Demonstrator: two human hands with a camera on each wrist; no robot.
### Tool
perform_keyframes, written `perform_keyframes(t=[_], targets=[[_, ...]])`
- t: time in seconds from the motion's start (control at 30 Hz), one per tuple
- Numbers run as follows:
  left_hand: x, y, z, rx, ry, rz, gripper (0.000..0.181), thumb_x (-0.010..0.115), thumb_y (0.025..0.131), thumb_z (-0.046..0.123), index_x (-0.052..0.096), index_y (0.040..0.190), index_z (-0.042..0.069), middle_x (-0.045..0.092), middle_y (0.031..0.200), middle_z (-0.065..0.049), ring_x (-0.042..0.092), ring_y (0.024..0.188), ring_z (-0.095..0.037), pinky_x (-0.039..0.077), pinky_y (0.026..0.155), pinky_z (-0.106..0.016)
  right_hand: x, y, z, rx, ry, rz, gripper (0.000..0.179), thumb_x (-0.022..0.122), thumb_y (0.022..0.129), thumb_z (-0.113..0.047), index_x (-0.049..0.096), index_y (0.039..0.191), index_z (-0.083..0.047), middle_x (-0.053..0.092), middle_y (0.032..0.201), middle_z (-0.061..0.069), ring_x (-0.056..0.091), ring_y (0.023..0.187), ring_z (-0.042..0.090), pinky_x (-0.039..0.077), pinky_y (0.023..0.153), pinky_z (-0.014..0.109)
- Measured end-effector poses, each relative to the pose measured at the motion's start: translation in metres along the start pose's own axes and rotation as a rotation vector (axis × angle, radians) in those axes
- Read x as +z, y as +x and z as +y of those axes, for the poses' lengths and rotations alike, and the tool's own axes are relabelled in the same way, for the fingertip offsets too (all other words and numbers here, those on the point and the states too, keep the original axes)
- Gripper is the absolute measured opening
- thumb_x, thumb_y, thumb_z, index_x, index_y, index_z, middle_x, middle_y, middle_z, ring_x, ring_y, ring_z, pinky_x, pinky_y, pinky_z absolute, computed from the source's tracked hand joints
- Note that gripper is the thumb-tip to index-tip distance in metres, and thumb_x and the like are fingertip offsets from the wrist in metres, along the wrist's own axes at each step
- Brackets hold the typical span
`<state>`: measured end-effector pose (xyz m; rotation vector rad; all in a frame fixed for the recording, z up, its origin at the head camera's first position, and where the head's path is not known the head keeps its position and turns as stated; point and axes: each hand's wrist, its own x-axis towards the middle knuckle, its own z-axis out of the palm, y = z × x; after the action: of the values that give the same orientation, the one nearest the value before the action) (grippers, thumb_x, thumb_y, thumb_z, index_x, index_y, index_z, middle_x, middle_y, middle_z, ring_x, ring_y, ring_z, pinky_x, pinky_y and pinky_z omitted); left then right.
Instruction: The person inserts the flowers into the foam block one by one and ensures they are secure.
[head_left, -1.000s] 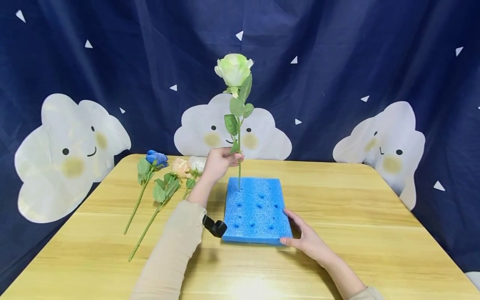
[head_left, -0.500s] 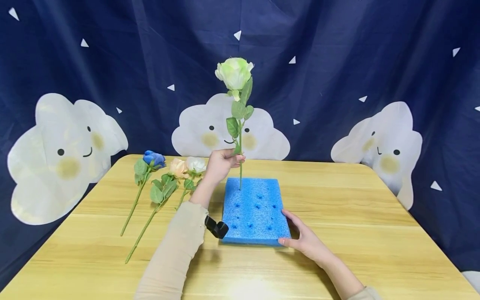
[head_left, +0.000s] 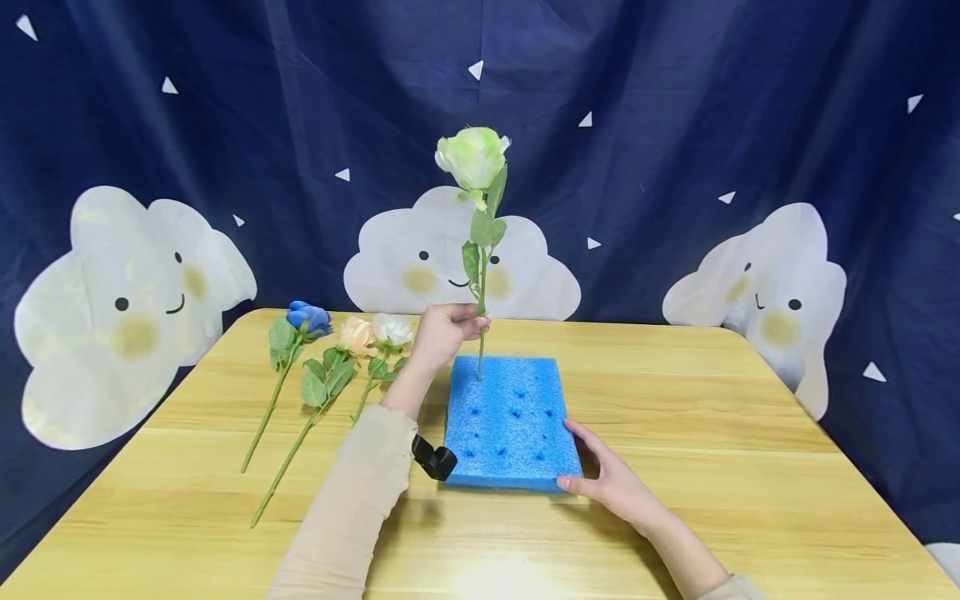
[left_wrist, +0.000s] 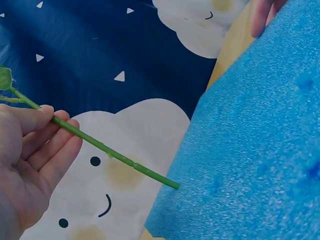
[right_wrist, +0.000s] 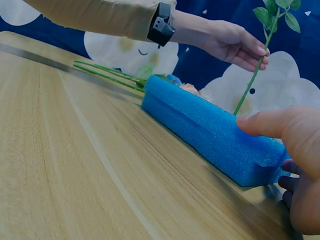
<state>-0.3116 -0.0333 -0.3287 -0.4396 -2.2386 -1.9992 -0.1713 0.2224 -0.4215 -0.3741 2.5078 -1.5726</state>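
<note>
The left hand [head_left: 442, 332] pinches a green-white rose [head_left: 472, 158] low on its stem [left_wrist: 105, 147], thumb on one side and fingertips on the other. Gripping that far below the leaves [head_left: 482, 229] probably gives good control over the lower end, and the rose stands nearly upright. The tip meets the top of a blue foam block [head_left: 498, 429] near its far left corner; whether it sits in a hole or only touches the surface I cannot tell.

The right hand [head_left: 611, 475] holds the block at its near right corner, the thumb at the near edge and the other fingers along the right side, as if to steady it; foam this light would likely slide under a push. Several small holes [head_left: 516, 414] dot the block's top, in rough rows.

Left of the block, a blue rose [head_left: 309, 317], a peach rose [head_left: 357, 335] and a white rose [head_left: 392, 330] lie flat on the wooden table [head_left: 675, 400], blooms away from the person and stems angled back, seemingly placed so the left hand can reach them. A black wrist camera [head_left: 433, 458] sits by the left sleeve [head_left: 345, 500]. Behind hangs a navy curtain [head_left: 645, 58] printed with smiling clouds [head_left: 382, 250].
</note>
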Motion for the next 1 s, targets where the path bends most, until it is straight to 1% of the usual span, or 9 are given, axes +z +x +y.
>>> perform_keyframes(t=[0.1, 0.17, 0.3, 0.4, 0.57, 0.73, 0.8, 0.9, 1.0], targets=[[0.002, 0.000, -0.003, -0.014, 0.003, 0.005, 0.028, 0.064, 0.086, 0.000, 0.060, 0.110, -0.013, 0.064, 0.101, -0.025, 0.066, 0.088, -0.031, 0.054, 0.075, -0.028, 0.000, 0.000, 0.000, 0.000, -0.004, 0.001, 0.079, 0.072, 0.081, -0.024, 0.029, 0.145, -0.011, 0.021, 0.150, 0.019, 0.015, 0.136, 0.041, 0.009, 0.106, 0.062], [0.003, 0.000, -0.005, -0.021, 0.023, 0.001, 0.026, 0.063, 0.086, 0.000, 0.061, 0.108, -0.013, 0.065, 0.101, -0.025, 0.066, 0.088, -0.030, 0.054, 0.075, -0.028, -0.001, 0.000, 0.001, 0.000, -0.008, 0.002, 0.079, 0.072, 0.081, -0.024, 0.029, 0.145, -0.011, 0.021, 0.150, 0.019, 0.016, 0.136, 0.041, 0.009, 0.106, 0.062], [0.005, -0.002, -0.009, -0.031, 0.065, -0.009, 0.024, 0.064, 0.086, 0.002, 0.063, 0.106, -0.011, 0.066, 0.100, -0.023, 0.067, 0.087, -0.030, 0.054, 0.076, -0.027, -0.001, 0.000, 0.002, -0.001, -0.015, 0.007, 0.078, 0.073, 0.081, -0.024, 0.029, 0.145, -0.011, 0.021, 0.150, 0.019, 0.016, 0.136, 0.041, 0.010, 0.106, 0.061], [0.005, -0.002, -0.012, -0.041, 0.073, -0.009, 0.027, 0.065, 0.086, 0.005, 0.062, 0.108, -0.010, 0.065, 0.101, -0.023, 0.067, 0.088, -0.030, 0.054, 0.076, -0.026, -0.001, 0.000, 0.002, -0.008, -0.021, 0.008, 0.078, 0.073, 0.081, -0.025, 0.030, 0.145, -0.011, 0.022, 0.150, 0.018, 0.016, 0.136, 0.040, 0.010, 0.106, 0.061], [0.005, -0.005, -0.015, -0.043, 0.044, -0.002, 0.027, 0.064, 0.086, 0.003, 0.061, 0.108, -0.012, 0.064, 0.102, -0.024, 0.066, 0.088, -0.031, 0.054, 0.074, -0.026, -0.001, 0.000, 0.001, -0.015, -0.020, 0.004, 0.077, 0.072, 0.081, -0.024, 0.030, 0.145, -0.012, 0.022, 0.150, 0.018, 0.016, 0.136, 0.040, 0.010, 0.106, 0.062], [0.005, -0.006, -0.021, -0.082, -0.013, -0.012, 0.025, 0.061, 0.086, -0.004, 0.059, 0.108, -0.014, 0.062, 0.107, -0.026, 0.066, 0.090, -0.030, 0.053, 0.076, -0.025, -0.002, 0.000, 0.001, -0.015, -0.023, 0.005, 0.077, 0.072, 0.082, -0.025, 0.029, 0.145, -0.013, 0.022, 0.150, 0.018, 0.017, 0.135, 0.041, 0.011, 0.105, 0.063], [0.004, -0.006, -0.023, -0.092, -0.028, -0.016, 0.025, 0.060, 0.086, -0.005, 0.058, 0.109, -0.015, 0.062, 0.106, -0.026, 0.066, 0.091, -0.031, 0.053, 0.077, -0.025, -0.002, 0.000, 0.001, -0.014, -0.028, 0.005, 0.077, 0.072, 0.082, -0.025, 0.029, 0.145, -0.012, 0.022, 0.150, 0.018, 0.017, 0.135, 0.041, 0.011, 0.105, 0.063], [0.004, -0.006, -0.024, -0.101, -0.029, -0.022, 0.026, 0.060, 0.086, -0.005, 0.058, 0.109, -0.015, 0.063, 0.105, -0.026, 0.065, 0.091, -0.031, 0.053, 0.077, -0.026, -0.001, 0.000, 0.002, 0.001, -0.027, 0.008, 0.078, 0.072, 0.081, -0.027, 0.029, 0.145, -0.014, 0.022, 0.150, 0.017, 0.017, 0.136, 0.040, 0.011, 0.106, 0.062], [0.004, -0.006, -0.024, -0.113, 0.006, -0.017, 0.026, 0.060, 0.087, -0.002, 0.059, 0.110, -0.013, 0.064, 0.104, -0.024, 0.066, 0.091, -0.029, 0.053, 0.076, -0.026, 0.000, 0.001, 0.003, 0.015, -0.021, 0.008, 0.079, 0.072, 0.081, -0.028, 0.029, 0.146, -0.015, 0.021, 0.150, 0.015, 0.017, 0.136, 0.038, 0.010, 0.107, 0.060]])
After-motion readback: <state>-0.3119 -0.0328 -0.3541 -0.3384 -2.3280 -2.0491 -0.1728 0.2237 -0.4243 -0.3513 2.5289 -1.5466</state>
